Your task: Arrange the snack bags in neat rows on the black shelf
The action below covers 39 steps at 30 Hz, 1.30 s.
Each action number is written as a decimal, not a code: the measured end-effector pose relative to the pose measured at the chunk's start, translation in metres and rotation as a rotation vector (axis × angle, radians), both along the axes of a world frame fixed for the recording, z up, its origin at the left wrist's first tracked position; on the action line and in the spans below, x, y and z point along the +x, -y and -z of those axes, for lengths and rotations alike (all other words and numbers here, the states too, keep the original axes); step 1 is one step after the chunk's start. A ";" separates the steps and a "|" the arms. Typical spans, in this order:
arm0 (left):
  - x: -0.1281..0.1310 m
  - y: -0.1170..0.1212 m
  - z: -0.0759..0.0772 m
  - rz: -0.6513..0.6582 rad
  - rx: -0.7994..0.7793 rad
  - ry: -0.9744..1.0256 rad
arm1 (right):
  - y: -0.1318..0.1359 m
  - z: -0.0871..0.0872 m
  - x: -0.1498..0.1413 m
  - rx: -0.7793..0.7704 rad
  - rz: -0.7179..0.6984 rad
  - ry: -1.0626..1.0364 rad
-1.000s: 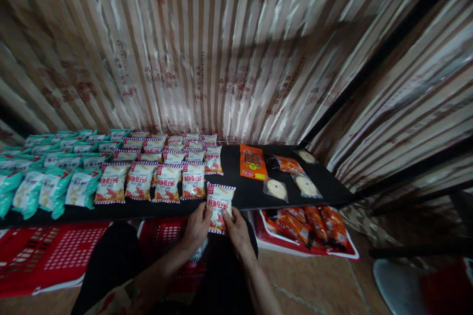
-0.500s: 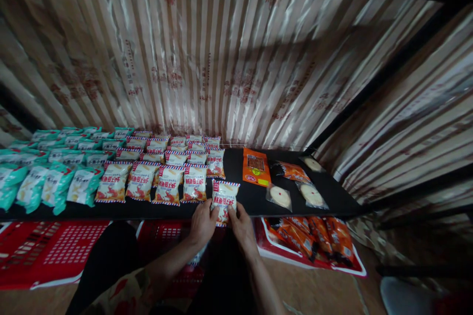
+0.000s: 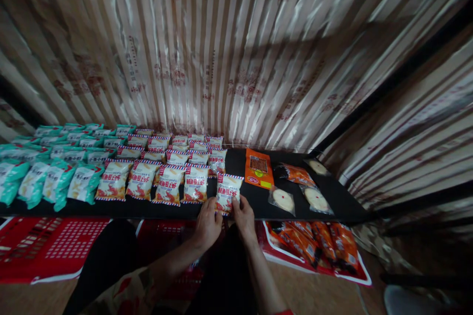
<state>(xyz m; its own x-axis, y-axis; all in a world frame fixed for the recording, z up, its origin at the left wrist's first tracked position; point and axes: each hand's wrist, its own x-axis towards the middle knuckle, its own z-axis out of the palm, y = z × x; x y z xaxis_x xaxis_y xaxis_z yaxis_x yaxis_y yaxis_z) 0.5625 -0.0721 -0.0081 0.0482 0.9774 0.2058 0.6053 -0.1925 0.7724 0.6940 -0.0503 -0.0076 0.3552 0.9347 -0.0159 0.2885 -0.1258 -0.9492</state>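
Note:
A white snack packet [image 3: 228,192] with red lettering and a striped edge lies on the black shelf [image 3: 258,202], at the right end of a front row of like packets [image 3: 168,183]. My left hand [image 3: 208,224] pinches its lower left corner. My right hand [image 3: 243,215] pinches its lower right corner. Both hands reach up from below the shelf's front edge.
Teal packets [image 3: 55,177] fill the shelf's left. An orange packet [image 3: 259,167] and clear-wrapped round cakes [image 3: 283,200] lie to the right. Below are red baskets [image 3: 48,248] and a red tray of orange packets [image 3: 318,246]. A striped curtain [image 3: 207,49] hangs behind.
Both hands have pushed the packet up and forward onto the shelf, into line with the front row. The view has shifted slightly.

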 end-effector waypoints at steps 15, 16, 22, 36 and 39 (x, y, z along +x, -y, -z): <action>0.006 -0.003 0.007 0.088 0.049 -0.105 | -0.038 0.001 -0.008 0.009 0.026 0.092; 0.006 -0.003 0.006 0.090 0.042 -0.110 | -0.039 0.001 -0.009 0.008 0.020 0.096; 0.002 -0.006 0.004 0.098 0.020 -0.125 | -0.042 -0.002 -0.014 0.016 -0.020 0.136; 0.002 -0.006 -0.004 0.131 -0.021 -0.115 | -0.053 0.000 -0.027 0.019 -0.015 0.179; 0.002 -0.007 -0.006 0.132 -0.040 -0.115 | -0.055 0.002 -0.027 0.024 -0.023 0.199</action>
<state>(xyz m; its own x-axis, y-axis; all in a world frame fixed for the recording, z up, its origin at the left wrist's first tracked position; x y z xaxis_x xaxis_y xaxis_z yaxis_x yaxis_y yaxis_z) 0.5640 -0.0648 -0.0025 0.1982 0.9682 0.1527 0.6617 -0.2471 0.7079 0.6666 0.0050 -0.0095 0.3272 0.9420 0.0747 0.4734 -0.0950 -0.8757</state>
